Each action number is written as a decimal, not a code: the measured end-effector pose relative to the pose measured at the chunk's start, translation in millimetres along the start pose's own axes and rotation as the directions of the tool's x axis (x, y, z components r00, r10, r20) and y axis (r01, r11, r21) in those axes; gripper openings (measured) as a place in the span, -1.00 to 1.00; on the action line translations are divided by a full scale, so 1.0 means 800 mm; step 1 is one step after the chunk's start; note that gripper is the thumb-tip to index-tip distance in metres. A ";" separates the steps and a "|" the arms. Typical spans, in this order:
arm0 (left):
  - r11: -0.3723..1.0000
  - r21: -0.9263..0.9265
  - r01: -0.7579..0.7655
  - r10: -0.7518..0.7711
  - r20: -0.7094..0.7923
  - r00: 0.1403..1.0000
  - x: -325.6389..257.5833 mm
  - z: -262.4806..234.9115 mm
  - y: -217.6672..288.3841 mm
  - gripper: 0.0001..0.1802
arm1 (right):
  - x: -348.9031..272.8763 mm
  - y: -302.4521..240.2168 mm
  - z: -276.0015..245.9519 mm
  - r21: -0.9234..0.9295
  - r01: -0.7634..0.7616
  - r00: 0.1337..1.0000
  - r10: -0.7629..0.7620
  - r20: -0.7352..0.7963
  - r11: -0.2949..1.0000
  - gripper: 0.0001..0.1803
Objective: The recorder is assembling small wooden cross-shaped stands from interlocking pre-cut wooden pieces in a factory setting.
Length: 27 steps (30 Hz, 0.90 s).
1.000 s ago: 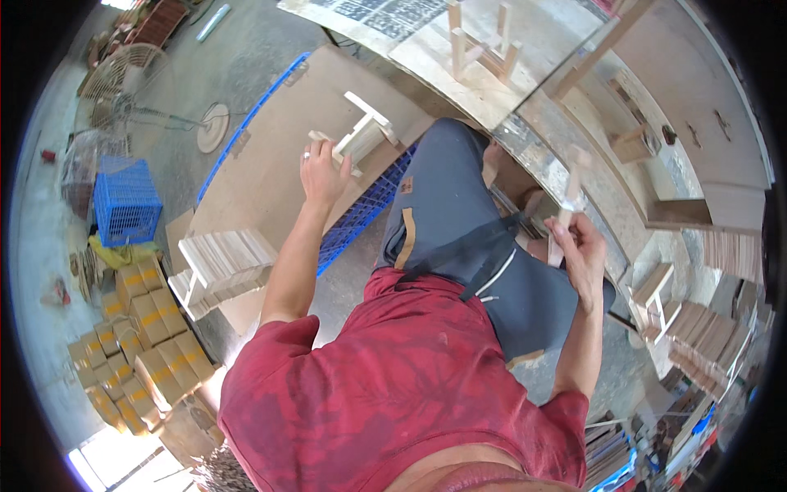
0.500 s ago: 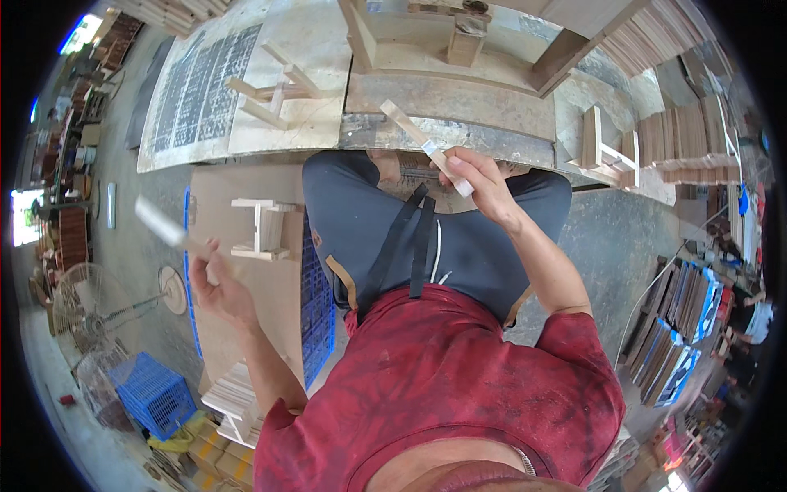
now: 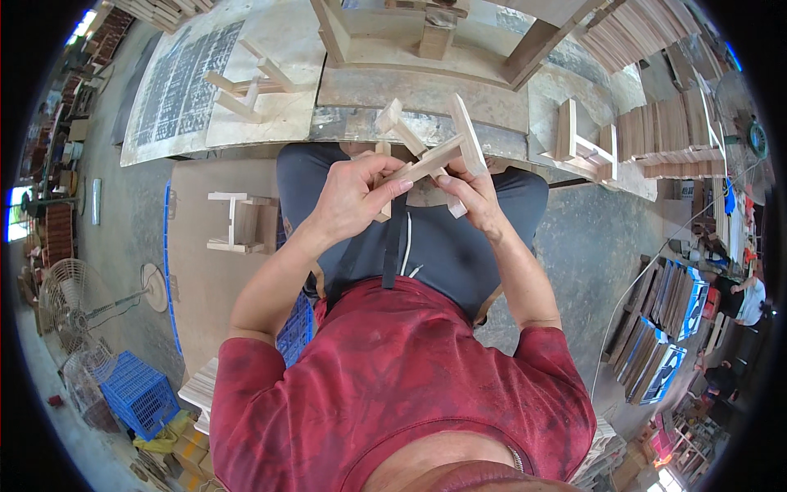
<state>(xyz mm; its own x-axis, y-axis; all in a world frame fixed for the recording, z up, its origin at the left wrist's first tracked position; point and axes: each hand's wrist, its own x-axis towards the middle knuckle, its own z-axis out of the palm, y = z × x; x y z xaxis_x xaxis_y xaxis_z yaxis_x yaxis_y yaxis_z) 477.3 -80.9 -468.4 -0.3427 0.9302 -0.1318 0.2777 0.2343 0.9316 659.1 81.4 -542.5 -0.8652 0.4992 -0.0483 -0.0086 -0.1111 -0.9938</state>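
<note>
A: Start at the left. What is there?

B: A pedestal fan (image 3: 78,299) and a blue plastic crate (image 3: 139,394) on the floor. Next to them a low board platform (image 3: 205,279) carries a small wooden frame (image 3: 238,223), lying near its far edge.

A: And the left hand?

B: The left hand (image 3: 352,197) is raised over the lap, fingers curled tightly around the near end of a wooden slat assembly (image 3: 434,152). The thumb lies along the top of the slat.

A: Where is that assembly?

B: In the air above the person's knees, just in front of the near edge of the worktop (image 3: 426,98). It is a few pale slats joined crosswise, tilted, with two ends pointing up towards the worktop.

A: The right hand?

B: The right hand (image 3: 475,197) grips the same assembly from the other side, fingers pinched narrow on its lower slat, touching the left hand's fingertips.

A: Further right?

B: Another slat frame (image 3: 586,148) stands at the worktop's right corner, beside stacked boards (image 3: 664,135). Blue-edged panels (image 3: 668,328) lean on the floor at far right.
</note>
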 end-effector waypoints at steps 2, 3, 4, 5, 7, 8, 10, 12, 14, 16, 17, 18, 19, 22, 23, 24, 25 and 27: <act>0.999 -0.032 0.025 -0.024 0.048 0.999 0.010 0.000 -0.004 -0.74 | -0.003 -0.008 0.000 0.036 0.006 1.000 -0.006 -0.010 0.999 -0.65; 0.997 -0.060 0.051 -0.045 0.089 0.995 0.014 0.000 -0.006 -0.74 | -0.003 -0.009 -0.004 0.037 0.005 1.000 -0.004 -0.011 0.999 -0.65; 0.997 -0.060 0.053 -0.047 0.089 0.995 0.018 -0.001 -0.009 -0.74 | -0.003 -0.010 -0.010 -0.012 -0.034 0.998 0.034 0.059 0.999 -0.65; 0.994 -0.092 0.050 -0.041 0.096 0.995 0.022 -0.003 -0.014 -0.73 | -0.002 -0.010 -0.013 -0.062 -0.068 0.989 0.075 0.128 0.996 -0.64; 0.991 -0.121 0.049 -0.036 0.107 0.994 0.028 -0.004 -0.016 -0.73 | 0.003 -0.002 -0.009 -0.049 -0.014 0.995 0.018 0.096 0.999 -0.63; 0.983 -0.167 0.080 -0.060 0.125 0.990 0.030 -0.004 -0.015 -0.71 | 0.005 0.002 -0.007 -0.038 0.042 0.997 -0.039 0.064 0.998 -0.62; 0.972 -0.202 0.121 -0.093 0.142 0.986 0.032 -0.010 -0.017 -0.69 | 0.010 0.002 0.000 -0.020 0.049 0.997 -0.047 0.066 0.999 -0.62; 0.930 -0.305 0.206 -0.145 0.213 0.966 0.041 -0.019 -0.029 -0.68 | 0.015 -0.003 0.007 0.002 0.057 0.997 -0.057 0.060 0.998 -0.63; 0.934 -0.277 0.224 -0.170 0.204 0.964 0.048 -0.024 -0.041 -0.68 | 0.021 -0.011 0.013 0.017 -0.035 0.998 0.034 0.057 0.999 -0.64; 0.941 -0.251 0.228 -0.182 0.195 0.964 0.060 -0.029 -0.042 -0.69 | 0.029 -0.008 0.019 0.028 -0.005 1.000 0.005 0.004 1.000 -0.68; 0.918 -0.288 0.273 -0.223 0.196 0.955 0.065 -0.032 -0.041 -0.69 | 0.035 -0.005 0.020 0.030 0.007 1.000 -0.007 -0.006 1.000 -0.70; 0.892 -0.325 0.314 -0.262 0.196 0.945 0.070 -0.036 -0.039 -0.69 | 0.041 -0.004 0.021 0.030 0.019 1.000 -0.019 -0.016 0.999 -0.71; 0.897 -0.313 0.312 -0.258 0.201 0.945 0.077 -0.044 -0.039 -0.69 | 0.046 -0.005 0.023 0.035 0.028 0.999 -0.027 -0.025 0.999 -0.71; 0.877 -0.315 0.364 -0.266 0.313 0.911 0.098 -0.061 -0.038 -0.72 | 0.060 -0.006 0.023 -0.017 0.051 0.996 -0.052 -0.071 0.999 -0.72; 0.863 -0.340 0.374 -0.258 0.340 0.904 0.103 -0.062 -0.036 -0.72 | 0.064 0.001 0.020 0.065 0.051 0.996 -0.046 -0.075 0.997 -0.74; 0.850 -0.363 0.382 -0.247 0.366 0.897 0.109 -0.064 -0.035 -0.73 | 0.069 0.002 0.019 0.146 0.056 0.996 -0.044 -0.078 0.988 -0.75; 0.841 -0.379 0.386 -0.236 0.384 0.893 0.115 -0.065 -0.033 -0.72 | 0.072 0.003 0.018 0.144 0.070 0.995 -0.058 -0.087 0.987 -0.75; 0.836 -0.386 0.389 -0.228 0.401 0.887 0.123 -0.069 -0.034 -0.72 | 0.077 0.000 0.016 0.157 0.076 0.992 -0.058 -0.115 0.985 -0.76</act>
<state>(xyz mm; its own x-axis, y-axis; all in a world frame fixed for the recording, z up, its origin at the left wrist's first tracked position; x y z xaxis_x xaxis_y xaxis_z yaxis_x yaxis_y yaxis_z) 386.9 -11.3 -487.8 -0.0077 0.8853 -0.4650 -0.2481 0.4488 0.8585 599.4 100.8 -544.3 -0.7997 0.6004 -0.0018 -0.1528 -0.2065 -0.9664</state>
